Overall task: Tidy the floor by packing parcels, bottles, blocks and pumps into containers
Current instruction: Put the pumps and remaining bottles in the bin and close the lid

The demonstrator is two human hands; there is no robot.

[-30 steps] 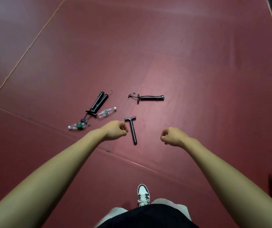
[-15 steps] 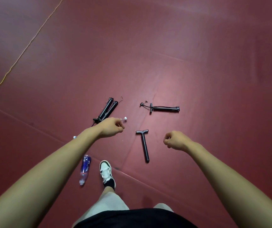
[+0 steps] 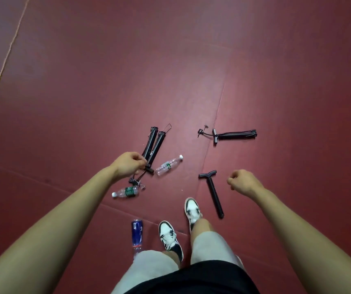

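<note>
Pumps and bottles lay scattered on the red floor (image 3: 276,60), none of them packed yet. We noted two black pumps (image 3: 153,143) side by side, a third pump (image 3: 235,135) with its hose well apart to the right, and a T-handled pump shaft (image 3: 212,193) nearer the feet. One clear water bottle (image 3: 168,165) lay just beside the two pumps. A second clear bottle (image 3: 125,192) lay near their tangled hoses, and a blue bottle (image 3: 137,234) lay beside a black-and-white shoe (image 3: 170,238). No container was in view.

We saw the left grip (image 3: 130,167) held out with fingers curled together, overlapping the handle end of the two pumps in our view. We judged it empty, though contact was hard to rule out. We logged the right grip (image 3: 242,181) as a closed fist on nothing, over bare floor to the right of the T-handled shaft.

We judged the step in hand to be the approach for a pickup, likely of the pumps first. The next move called for bending down, uncurling the fingers and closing them round the pump barrels. We thought the trailing hoses could snag the nearby bottle.
</note>
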